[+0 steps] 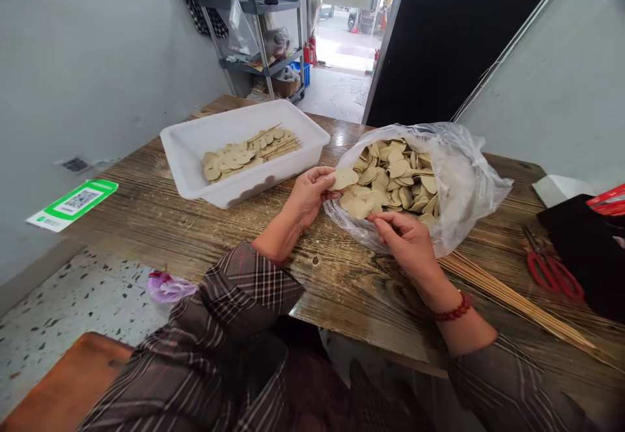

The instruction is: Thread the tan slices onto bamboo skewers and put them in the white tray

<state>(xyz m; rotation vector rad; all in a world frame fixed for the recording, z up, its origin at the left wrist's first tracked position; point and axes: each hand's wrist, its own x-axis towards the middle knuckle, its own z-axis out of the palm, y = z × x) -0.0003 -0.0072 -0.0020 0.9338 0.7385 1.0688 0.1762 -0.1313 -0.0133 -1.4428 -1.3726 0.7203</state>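
Note:
Between its thumb and fingers, my left hand (310, 194) pinches a thin, flat beige slice (346, 177) at the front left rim of a clear plastic bag (459, 191). My right hand (407, 240) is closed at the bag's front edge on the end of a thin bamboo skewer (373, 215). More beige slices (360, 203) lie against that skewer between the two hands; how they are threaded is hard to see. Loose slices (390, 165) fill the open bag. To the left, a white plastic tub (195, 190) holds skewered slices (234, 159).
A bundle of bamboo skewers (522, 302) lies right of the bag on the wooden table (303, 282). Red-handled scissors (551, 272) and a black cloth item (581, 237) are at the right. A green-edged QR card (73, 205) sits at the left edge. A grey cart (263, 6) stands behind.

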